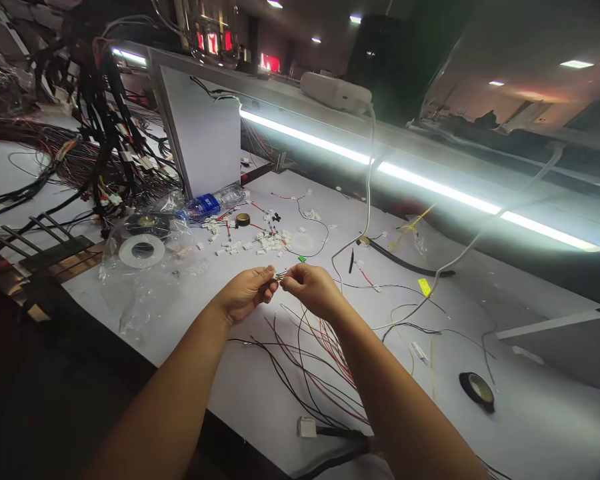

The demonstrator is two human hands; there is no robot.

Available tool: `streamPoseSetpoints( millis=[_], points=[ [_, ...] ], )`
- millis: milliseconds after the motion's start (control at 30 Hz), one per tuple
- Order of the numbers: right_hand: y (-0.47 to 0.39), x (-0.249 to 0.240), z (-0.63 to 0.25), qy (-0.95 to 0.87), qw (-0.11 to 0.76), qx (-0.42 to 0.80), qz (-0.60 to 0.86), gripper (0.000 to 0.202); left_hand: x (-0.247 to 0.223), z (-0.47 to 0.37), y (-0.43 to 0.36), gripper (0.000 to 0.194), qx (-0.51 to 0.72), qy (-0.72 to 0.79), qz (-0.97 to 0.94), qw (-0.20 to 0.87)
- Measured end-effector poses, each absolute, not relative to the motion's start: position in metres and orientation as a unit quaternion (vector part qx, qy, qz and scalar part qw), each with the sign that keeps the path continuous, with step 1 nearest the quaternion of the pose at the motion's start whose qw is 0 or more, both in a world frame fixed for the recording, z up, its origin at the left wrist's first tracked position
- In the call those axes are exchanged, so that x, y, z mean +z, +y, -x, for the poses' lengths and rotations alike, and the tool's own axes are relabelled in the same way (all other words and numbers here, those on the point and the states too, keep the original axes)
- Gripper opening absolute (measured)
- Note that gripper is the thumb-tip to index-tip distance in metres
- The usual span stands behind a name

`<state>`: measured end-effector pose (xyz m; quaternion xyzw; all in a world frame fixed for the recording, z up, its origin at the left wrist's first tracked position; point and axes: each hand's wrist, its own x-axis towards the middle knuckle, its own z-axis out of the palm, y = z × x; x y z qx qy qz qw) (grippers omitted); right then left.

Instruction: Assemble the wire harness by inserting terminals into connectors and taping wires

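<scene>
Close together over the middle of the white table, both of my hands work at one spot. My left hand is closed, pinching a small white connector between thumb and fingers. My right hand grips thin wires at the connector's side; its fingertips partly hide them. Whether the wire ends sit inside the connector is too small to tell. Below the hands, a bundle of loose red, black and yellow wires spreads over the table. A white plug on a black-sleeved cable lies near the front edge.
Behind my hands lie loose white connectors, a tape roll and a plastic bottle. Clear plastic bags surround a white reel at left. A white cord hangs from the lit shelf. Black tape lies at right.
</scene>
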<state>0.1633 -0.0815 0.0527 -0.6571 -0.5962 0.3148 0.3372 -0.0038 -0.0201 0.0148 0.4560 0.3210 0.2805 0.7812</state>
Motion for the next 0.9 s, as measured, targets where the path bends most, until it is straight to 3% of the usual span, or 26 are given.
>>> streamPoseSetpoints(
  millis=[333, 533, 900],
  points=[
    [-0.080, 0.036, -0.159, -0.528, 0.410, 0.396, 0.629, 0.014, 0.018, -0.003, -0.025, 0.025, 0.351, 0.300, -0.553, 0.694],
    [-0.087, 0.032, -0.155, -0.501, 0.449, 0.464, 0.576, 0.017, 0.017, 0.002, -0.024, 0.025, 0.334, 0.305, -0.539, 0.710],
    [-0.089, 0.023, -0.147, -0.578, 0.403, 0.291, 0.647, 0.012, 0.023, 0.004, -0.023, 0.026, 0.319, 0.338, -0.573, 0.675]
  ],
)
